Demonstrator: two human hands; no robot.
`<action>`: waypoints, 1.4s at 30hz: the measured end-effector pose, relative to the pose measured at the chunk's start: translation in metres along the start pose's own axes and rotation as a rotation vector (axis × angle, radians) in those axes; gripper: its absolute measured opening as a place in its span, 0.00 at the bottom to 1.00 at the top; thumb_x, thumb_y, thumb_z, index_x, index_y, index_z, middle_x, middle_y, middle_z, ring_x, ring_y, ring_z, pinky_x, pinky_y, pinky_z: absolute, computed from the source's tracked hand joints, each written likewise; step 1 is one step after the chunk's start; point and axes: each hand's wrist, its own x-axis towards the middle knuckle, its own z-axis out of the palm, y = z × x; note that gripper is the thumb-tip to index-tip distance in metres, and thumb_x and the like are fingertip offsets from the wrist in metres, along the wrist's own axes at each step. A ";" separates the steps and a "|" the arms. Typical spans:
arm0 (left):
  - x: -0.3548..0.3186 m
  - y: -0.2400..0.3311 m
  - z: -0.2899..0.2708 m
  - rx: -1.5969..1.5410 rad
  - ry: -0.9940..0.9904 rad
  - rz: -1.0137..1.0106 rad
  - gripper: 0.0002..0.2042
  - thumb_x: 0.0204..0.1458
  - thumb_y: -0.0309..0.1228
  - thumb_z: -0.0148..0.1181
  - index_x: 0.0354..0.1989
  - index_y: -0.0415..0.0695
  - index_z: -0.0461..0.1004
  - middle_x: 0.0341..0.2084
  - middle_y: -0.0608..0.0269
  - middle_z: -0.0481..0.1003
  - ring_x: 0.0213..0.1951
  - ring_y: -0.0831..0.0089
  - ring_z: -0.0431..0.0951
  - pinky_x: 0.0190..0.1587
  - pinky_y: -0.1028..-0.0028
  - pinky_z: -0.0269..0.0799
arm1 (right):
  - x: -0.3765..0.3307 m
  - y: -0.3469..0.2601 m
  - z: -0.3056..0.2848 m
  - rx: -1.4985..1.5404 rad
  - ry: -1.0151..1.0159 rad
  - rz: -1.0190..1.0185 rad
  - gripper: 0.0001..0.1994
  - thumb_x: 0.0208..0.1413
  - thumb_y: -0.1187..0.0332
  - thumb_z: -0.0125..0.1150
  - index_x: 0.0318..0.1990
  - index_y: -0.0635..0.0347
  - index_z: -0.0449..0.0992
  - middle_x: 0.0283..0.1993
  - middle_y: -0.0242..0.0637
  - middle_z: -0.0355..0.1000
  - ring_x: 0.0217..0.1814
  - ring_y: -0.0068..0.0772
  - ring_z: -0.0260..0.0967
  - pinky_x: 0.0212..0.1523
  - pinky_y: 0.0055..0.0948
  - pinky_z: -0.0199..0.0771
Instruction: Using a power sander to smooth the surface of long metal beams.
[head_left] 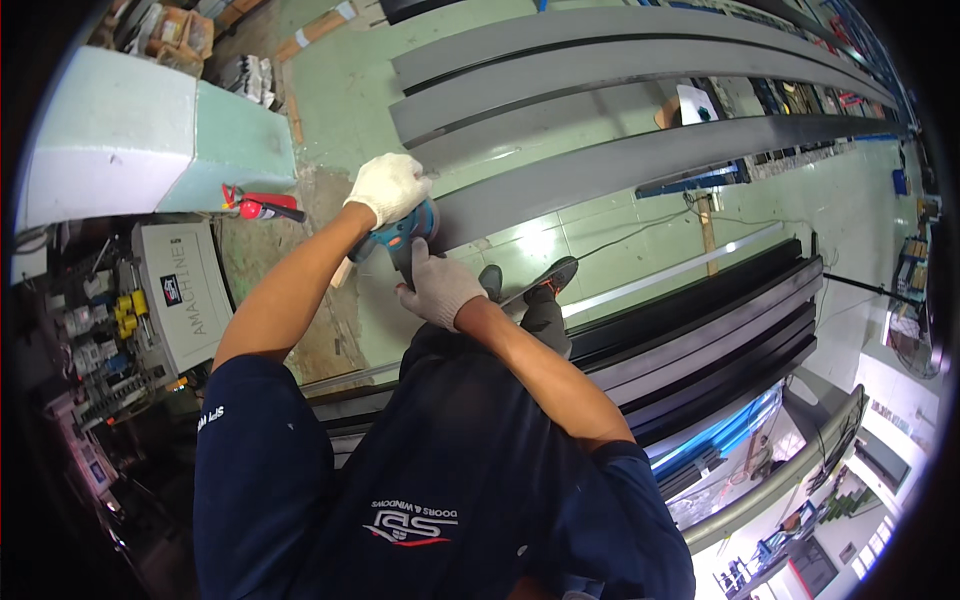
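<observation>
the person works with a teal-and-black power tool (392, 238), held left of centre in the frame, at the left end of the nearest grey bar (600, 180). the left hand (388, 188), in a pale work glove, is curled over the tool's upper side, fingers bent down around it. the right hand (440, 287), also gloved, is closed about the dark handle lower down, thumb up along it. both grips look firm to me.

the tool's round head (428, 217) sits right by the bar's end; i can't tell from here whether it presses on the metal or whether it is running.

as for progress, i'd judge that the work is at this one end. the bar runs off toward the right of the frame in an even grey, with no clear line between a worked part and an unworked part, so how much is done i can't say. two more grey bars, a middle bar (620, 100) and a far bar (620, 40), lie across the upper part of the frame, with neither hand on them. dark profiles (720, 345) are stacked at lower right, away from the tool.
</observation>
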 end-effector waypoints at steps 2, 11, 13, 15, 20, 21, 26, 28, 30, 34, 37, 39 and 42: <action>-0.017 -0.011 -0.001 -0.019 -0.011 -0.059 0.21 0.61 0.48 0.62 0.36 0.42 0.89 0.37 0.39 0.86 0.46 0.36 0.87 0.53 0.43 0.83 | 0.004 -0.006 0.014 -0.030 -0.007 -0.048 0.44 0.68 0.52 0.67 0.77 0.82 0.60 0.45 0.61 0.87 0.49 0.64 0.89 0.53 0.59 0.89; -0.017 0.013 0.001 -0.049 -0.002 -0.111 0.22 0.61 0.49 0.61 0.37 0.41 0.89 0.41 0.38 0.87 0.48 0.37 0.88 0.54 0.46 0.84 | -0.015 0.007 -0.010 -0.014 -0.043 -0.004 0.38 0.68 0.51 0.69 0.72 0.75 0.65 0.51 0.64 0.86 0.54 0.66 0.87 0.57 0.59 0.87; 0.005 0.046 -0.004 -0.050 -0.079 -0.115 0.21 0.59 0.46 0.60 0.41 0.41 0.92 0.44 0.40 0.89 0.52 0.40 0.89 0.60 0.49 0.84 | -0.027 0.018 -0.025 -0.009 0.001 0.102 0.42 0.69 0.47 0.67 0.77 0.73 0.61 0.51 0.67 0.85 0.53 0.71 0.86 0.55 0.61 0.85; 0.029 0.071 -0.001 -0.047 -0.007 0.057 0.21 0.60 0.47 0.62 0.41 0.41 0.92 0.44 0.41 0.89 0.52 0.41 0.90 0.60 0.49 0.85 | -0.036 0.030 -0.039 0.007 0.007 0.180 0.41 0.69 0.46 0.67 0.75 0.71 0.62 0.54 0.68 0.85 0.54 0.72 0.86 0.56 0.62 0.85; 0.087 0.163 -0.016 -0.176 -0.095 0.177 0.25 0.65 0.54 0.64 0.47 0.42 0.91 0.47 0.42 0.89 0.54 0.43 0.89 0.61 0.51 0.84 | -0.056 0.075 -0.064 0.008 0.388 0.362 0.42 0.70 0.49 0.66 0.80 0.69 0.58 0.53 0.69 0.84 0.52 0.73 0.85 0.54 0.64 0.85; 0.095 0.175 -0.018 -0.233 -0.085 0.182 0.26 0.66 0.55 0.65 0.48 0.41 0.91 0.48 0.42 0.89 0.54 0.43 0.89 0.61 0.52 0.84 | -0.059 0.082 -0.073 0.003 0.438 0.384 0.41 0.71 0.50 0.66 0.80 0.68 0.58 0.53 0.69 0.84 0.51 0.73 0.86 0.53 0.64 0.86; 0.120 0.212 -0.021 -0.361 -0.088 0.300 0.24 0.68 0.56 0.63 0.47 0.46 0.91 0.46 0.44 0.89 0.52 0.44 0.89 0.59 0.51 0.83 | -0.065 0.133 -0.105 -0.170 0.548 0.469 0.36 0.72 0.50 0.68 0.78 0.57 0.62 0.51 0.64 0.84 0.51 0.70 0.86 0.53 0.62 0.87; 0.124 0.210 -0.019 -0.152 -0.183 0.443 0.23 0.68 0.55 0.63 0.46 0.47 0.91 0.45 0.43 0.89 0.51 0.43 0.89 0.58 0.49 0.83 | -0.068 0.144 -0.120 -0.194 0.489 0.446 0.32 0.71 0.48 0.69 0.72 0.57 0.66 0.49 0.63 0.85 0.52 0.70 0.86 0.54 0.63 0.85; 0.116 0.196 -0.010 -0.221 -0.160 0.406 0.23 0.68 0.54 0.64 0.43 0.45 0.90 0.42 0.42 0.88 0.49 0.42 0.88 0.56 0.49 0.82 | -0.068 0.138 -0.124 -0.188 0.444 0.418 0.32 0.70 0.48 0.70 0.69 0.58 0.67 0.48 0.63 0.85 0.52 0.70 0.86 0.54 0.63 0.85; 0.094 0.151 0.006 -0.239 -0.046 0.402 0.23 0.68 0.53 0.63 0.41 0.43 0.90 0.40 0.41 0.87 0.48 0.40 0.87 0.54 0.48 0.82 | -0.053 0.106 -0.107 -0.178 0.271 0.373 0.30 0.70 0.46 0.70 0.61 0.62 0.67 0.45 0.66 0.85 0.51 0.73 0.85 0.53 0.65 0.83; 0.063 0.107 0.000 -0.223 -0.055 0.341 0.23 0.68 0.53 0.64 0.38 0.42 0.89 0.38 0.41 0.86 0.46 0.39 0.87 0.51 0.47 0.82 | -0.040 0.071 -0.074 -0.130 0.264 0.243 0.32 0.71 0.45 0.69 0.59 0.68 0.65 0.43 0.68 0.85 0.49 0.75 0.85 0.53 0.65 0.83; 0.038 0.071 -0.003 -0.221 -0.048 0.280 0.24 0.68 0.53 0.64 0.35 0.41 0.88 0.35 0.41 0.85 0.44 0.38 0.85 0.48 0.46 0.80 | -0.026 0.046 -0.051 -0.093 0.225 0.191 0.32 0.71 0.46 0.69 0.59 0.68 0.65 0.44 0.68 0.85 0.50 0.75 0.85 0.53 0.64 0.84; -0.002 0.020 -0.012 -0.216 0.002 0.197 0.24 0.68 0.53 0.63 0.36 0.43 0.89 0.37 0.40 0.85 0.44 0.37 0.86 0.50 0.45 0.82 | -0.002 0.012 -0.021 -0.125 0.181 0.140 0.32 0.69 0.52 0.71 0.66 0.69 0.67 0.50 0.65 0.85 0.51 0.70 0.87 0.54 0.62 0.87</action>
